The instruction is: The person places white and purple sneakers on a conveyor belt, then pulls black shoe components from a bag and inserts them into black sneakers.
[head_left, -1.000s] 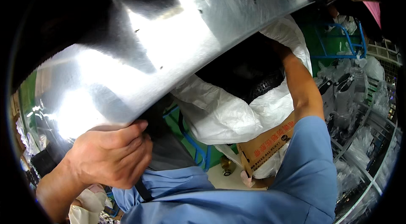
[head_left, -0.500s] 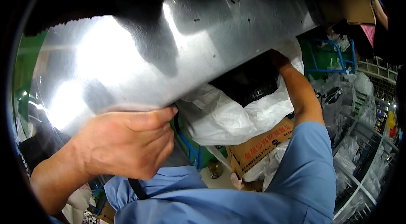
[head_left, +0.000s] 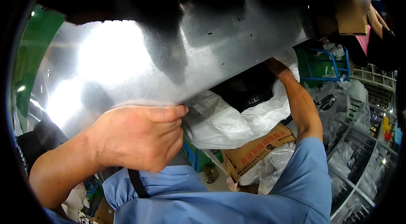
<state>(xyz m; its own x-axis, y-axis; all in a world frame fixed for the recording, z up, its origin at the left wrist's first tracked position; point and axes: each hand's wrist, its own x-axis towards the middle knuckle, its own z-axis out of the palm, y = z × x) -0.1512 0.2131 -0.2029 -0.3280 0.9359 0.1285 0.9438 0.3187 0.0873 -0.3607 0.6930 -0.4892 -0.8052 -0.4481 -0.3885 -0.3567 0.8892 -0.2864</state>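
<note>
A shiny metal sheet or tabletop (head_left: 203, 54) with a straight front edge slants across the upper half of the view. My left hand (head_left: 144, 137) is closed in a fist at that edge, thumb along the metal; its curled fingers hide what they grip. The rim of a white woven bag (head_left: 228, 124) comes up close to the thumb tip. Below the metal edge the bag gapes, with dark, textured contents (head_left: 258, 99) inside. My right hand (head_left: 278, 68) reaches to the bag's far right rim, its fingers hidden in shadow under the metal.
A brown cardboard box (head_left: 258, 150) and clear plastic bags (head_left: 275, 162) lie below the white bag. At right stand grey crates (head_left: 359, 160) with plastic-wrapped items and a blue metal frame (head_left: 338, 65). Another person's arm (head_left: 376, 19) shows at upper right beside a carton (head_left: 353, 25).
My left hand has shifted slightly right and up in the view, still closed. My right hand stays at the bag's rim. The whole view has moved a little.
</note>
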